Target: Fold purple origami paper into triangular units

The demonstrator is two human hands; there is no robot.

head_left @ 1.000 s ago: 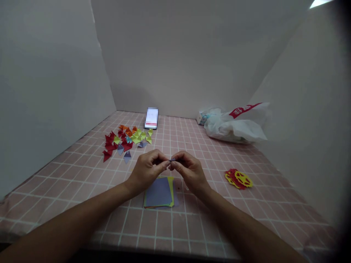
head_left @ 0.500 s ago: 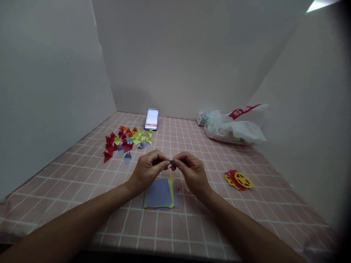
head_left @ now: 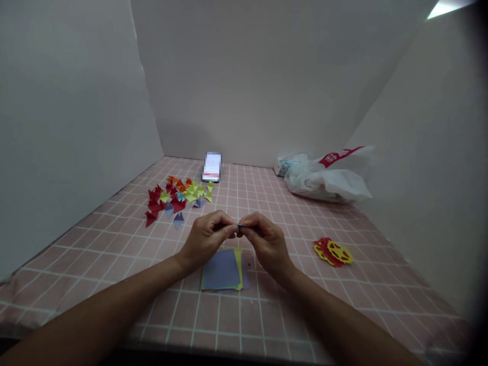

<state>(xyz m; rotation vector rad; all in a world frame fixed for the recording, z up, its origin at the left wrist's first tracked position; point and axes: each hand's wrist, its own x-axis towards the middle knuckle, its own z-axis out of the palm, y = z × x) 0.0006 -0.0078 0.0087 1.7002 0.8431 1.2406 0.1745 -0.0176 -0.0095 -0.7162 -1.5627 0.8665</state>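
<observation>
My left hand (head_left: 209,235) and my right hand (head_left: 267,241) meet in front of me, each closed in a pinch. Between their fingertips is a small piece of dark bluish folded paper (head_left: 241,225), mostly hidden by the fingers. Just below the hands lies a stack of square paper sheets (head_left: 221,272), with a purple-blue sheet on top and yellow edges showing. Farther off to the left sits a group of small folded paper pieces (head_left: 178,205) in red, orange, yellow-green, blue and purple.
A phone (head_left: 212,166) with a lit screen stands at the back. To the back right lie a white plastic bag (head_left: 328,180) and a small box (head_left: 280,166). Red and yellow cutout discs (head_left: 335,252) rest at right on the pink checked tablecloth (head_left: 267,325). Walls rise on three sides.
The paper between my fingertips has tilted slightly and shows as a thinner sliver. Both hands stay pinched in nearly the same place; the view has shifted a little.
</observation>
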